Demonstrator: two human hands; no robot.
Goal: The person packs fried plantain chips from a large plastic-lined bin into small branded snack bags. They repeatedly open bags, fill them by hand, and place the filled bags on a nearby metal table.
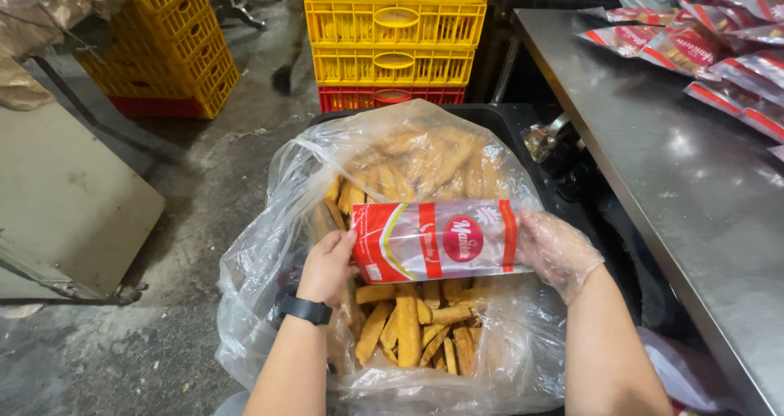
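From the head camera, looking down: both hands hold a red-and-clear printed plastic packet level across the middle of the frame, right above a big clear plastic bag full of golden-brown biscuit sticks. The left hand, bare with a black wristband, is closed on the packet's left end, thumb over the front edge. The right hand, in a thin clear disposable glove, closes round the right end. The packet looks flat and light, a thin crinkly film that would bend and slide under a smooth glove, so pinching the two short ends, as now, seems the sound hold; whether it is filled I cannot tell. The sticks look dry and brittle, likely to snap if squeezed. The big bag sits in a dark bin. At twelve o'clock stand stacked yellow crates on a red crate; at two o'clock a steel table carries more filled red packets. More yellow crates stand at ten o'clock.
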